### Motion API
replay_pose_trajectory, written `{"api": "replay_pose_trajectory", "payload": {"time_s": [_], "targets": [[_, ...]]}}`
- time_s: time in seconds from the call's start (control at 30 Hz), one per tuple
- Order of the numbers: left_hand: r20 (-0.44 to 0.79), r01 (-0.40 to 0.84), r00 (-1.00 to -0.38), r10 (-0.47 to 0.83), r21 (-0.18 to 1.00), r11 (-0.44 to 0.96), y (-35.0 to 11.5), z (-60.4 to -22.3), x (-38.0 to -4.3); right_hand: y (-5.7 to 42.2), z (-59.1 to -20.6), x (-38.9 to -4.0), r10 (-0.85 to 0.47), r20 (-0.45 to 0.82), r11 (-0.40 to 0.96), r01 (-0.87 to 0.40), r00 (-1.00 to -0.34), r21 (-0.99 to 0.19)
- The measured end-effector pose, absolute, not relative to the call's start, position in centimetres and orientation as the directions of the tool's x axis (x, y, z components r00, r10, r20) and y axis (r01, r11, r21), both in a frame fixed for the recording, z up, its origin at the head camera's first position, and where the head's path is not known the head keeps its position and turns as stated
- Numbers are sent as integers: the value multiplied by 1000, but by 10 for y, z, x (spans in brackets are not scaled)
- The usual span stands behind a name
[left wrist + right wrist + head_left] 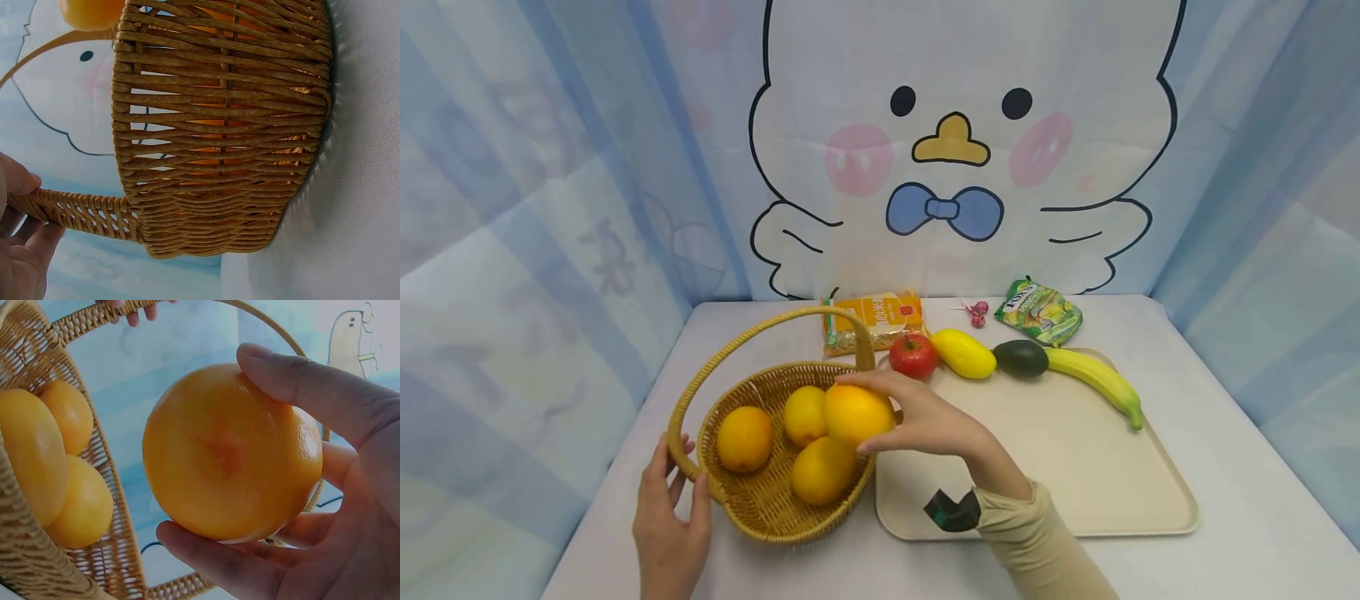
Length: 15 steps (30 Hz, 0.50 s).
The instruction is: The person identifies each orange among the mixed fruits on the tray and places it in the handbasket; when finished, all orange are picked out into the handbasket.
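My left hand [672,521] grips the handle [94,215] of a woven basket [767,523] low on its left side, thumb on one face and fingers on the other. In my right hand [936,417] is a round, smooth orange-yellow fruit [225,453], held between thumb and fingers. It is raised over the basket's right side, beside the handle's right end. Three similar fruits lie inside: one at the left [745,439], a yellower one at the back [806,417] and one in front [822,473]. The held fruit partly covers the latter two.
Right of the basket lies a beige tray [1075,475]. Along its back edge are a red apple [913,357], a yellow fruit [964,353], a dark green avocado-like fruit [1021,358] and a banana [1097,380]. Behind stand an orange packet [880,317], lollipops [977,313] and a green bag [1040,312].
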<state>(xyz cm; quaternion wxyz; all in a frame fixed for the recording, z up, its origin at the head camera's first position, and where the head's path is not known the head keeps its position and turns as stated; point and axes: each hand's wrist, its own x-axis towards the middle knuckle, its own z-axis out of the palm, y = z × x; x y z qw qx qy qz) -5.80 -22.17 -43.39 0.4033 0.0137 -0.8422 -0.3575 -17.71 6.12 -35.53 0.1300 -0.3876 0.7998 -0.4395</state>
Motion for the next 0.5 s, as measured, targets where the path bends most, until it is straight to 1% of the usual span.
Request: {"api": "replay_pose_trajectory", "payload": {"time_s": [0.23, 0.5], "targets": [[686, 280, -660, -307, 603, 747, -220, -432, -57, 45, -360, -176, -762, 126, 313, -531, -636, -787], [679, 278, -668, -304, 606, 745, -222, -434, -58, 29, -364, -175, -782, 103, 320, -538, -614, -780]]}}
